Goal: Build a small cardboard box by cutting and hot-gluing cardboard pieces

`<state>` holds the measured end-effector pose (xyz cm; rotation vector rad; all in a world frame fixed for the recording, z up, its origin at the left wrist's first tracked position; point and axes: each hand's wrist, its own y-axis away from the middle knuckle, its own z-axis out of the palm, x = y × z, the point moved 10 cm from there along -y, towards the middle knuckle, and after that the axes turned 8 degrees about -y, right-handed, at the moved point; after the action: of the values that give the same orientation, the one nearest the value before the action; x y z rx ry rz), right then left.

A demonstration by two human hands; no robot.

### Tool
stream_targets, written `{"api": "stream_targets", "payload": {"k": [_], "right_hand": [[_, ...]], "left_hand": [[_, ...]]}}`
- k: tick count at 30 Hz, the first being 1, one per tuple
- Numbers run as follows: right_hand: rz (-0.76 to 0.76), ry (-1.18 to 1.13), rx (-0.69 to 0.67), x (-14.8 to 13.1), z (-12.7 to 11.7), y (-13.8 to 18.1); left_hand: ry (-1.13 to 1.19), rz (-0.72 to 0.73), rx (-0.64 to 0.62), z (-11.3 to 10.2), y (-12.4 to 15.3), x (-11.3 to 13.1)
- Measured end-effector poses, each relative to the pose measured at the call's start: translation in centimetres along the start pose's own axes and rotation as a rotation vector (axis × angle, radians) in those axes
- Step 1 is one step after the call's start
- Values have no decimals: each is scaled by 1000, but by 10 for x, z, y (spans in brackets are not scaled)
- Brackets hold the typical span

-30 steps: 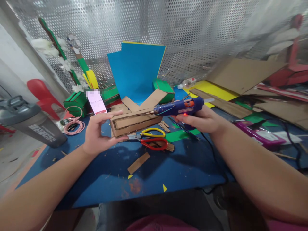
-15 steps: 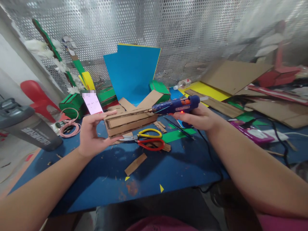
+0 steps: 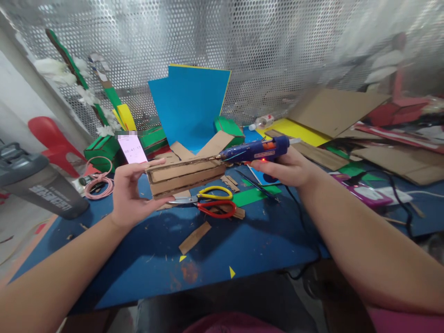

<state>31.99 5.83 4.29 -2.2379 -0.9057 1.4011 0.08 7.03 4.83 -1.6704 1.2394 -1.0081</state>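
My left hand (image 3: 131,194) grips the near-left end of a long, narrow cardboard box (image 3: 189,178), thumb below and fingers above, holding it raised over the table. Wrapped in my right hand (image 3: 289,169) is a blue glue gun (image 3: 255,150) with a lit red light and a clear glue stick out of its back. Its nozzle meets the upper right edge of the box; whether it touches or hovers there I cannot tell. Just below the box lie scissors (image 3: 217,208) with one yellow and one red handle. A dark pen-like tool (image 3: 258,185) rests under the glue gun.
Cardboard scraps (image 3: 194,237) and a green strip (image 3: 255,196) lie on the blue table (image 3: 145,263). At left stand a grey shaker bottle (image 3: 45,185), a pink cable (image 3: 99,186) and a phone (image 3: 132,148). Cardboard sheets (image 3: 336,111) pile up at right; a black cord (image 3: 305,226) trails from the glue gun.
The box's left end has shifted slightly left and tilted a little with my left hand. The glue gun stays at the box's right end, almost unmoved.
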Motion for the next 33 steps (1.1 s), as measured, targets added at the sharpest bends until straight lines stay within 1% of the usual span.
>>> {"api": "stream_targets", "payload": {"k": [4, 7, 10, 13, 17, 24, 27, 33], "right_hand": [[-4, -29, -19, -3, 3, 0], [-33, -63, -30, -4, 7, 1], [-37, -81, -4, 1, 9, 3], [-8, -74, -1, 8, 11, 3], [-10, -48, -19, 3, 10, 2], [-6, -6, -53, -1, 4, 0], [-23, 20, -29, -1, 2, 0], [-42, 31, 8, -7, 0, -3]], "left_hand": [[-4, -29, 7, 0, -1, 0], [25, -2, 12, 0, -3, 4], [52, 21, 9, 0, -2, 7], [48, 15, -2, 1, -1, 5], [7, -25, 7, 0, 0, 0], [2, -9, 29, -1, -1, 1], [3, -24, 28, -1, -1, -1], [25, 24, 19, -2, -1, 2]]}}
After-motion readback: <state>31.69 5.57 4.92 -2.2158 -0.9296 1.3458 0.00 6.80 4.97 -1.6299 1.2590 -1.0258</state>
